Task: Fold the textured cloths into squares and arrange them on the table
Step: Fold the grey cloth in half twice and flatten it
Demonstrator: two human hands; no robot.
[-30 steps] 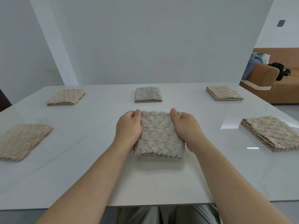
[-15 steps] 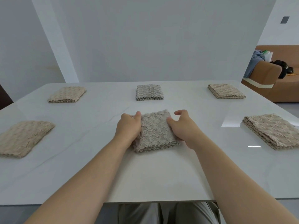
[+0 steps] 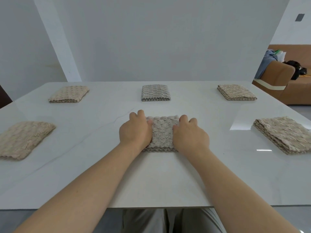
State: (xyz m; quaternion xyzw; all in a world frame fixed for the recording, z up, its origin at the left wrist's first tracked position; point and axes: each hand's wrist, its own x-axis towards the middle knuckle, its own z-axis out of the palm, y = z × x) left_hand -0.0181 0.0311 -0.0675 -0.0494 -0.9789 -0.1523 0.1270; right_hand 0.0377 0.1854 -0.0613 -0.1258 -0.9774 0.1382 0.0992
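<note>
Now | left hand (image 3: 135, 130), right hand (image 3: 191, 134) | fingers seemingly gripping sides of centre cloth (image 3: 162, 134) | flat on table (image 3: 151, 182)

No legible text, label, brand, number or sign is found on the folded cloths (image 3: 155, 92), bench (image 3: 151, 182), walls (image 3: 151, 39) or sofa (image 3: 286, 91).

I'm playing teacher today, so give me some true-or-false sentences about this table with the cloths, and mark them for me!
1. The left hand and the right hand both hold the middle cloth. True.
2. Six folded cloths lie on the table. True.
3. All the cloths are stacked in one pile. False: they lie apart, spread over the table.
4. A green bed stands at the right. False: a brown sofa stands there.
</note>
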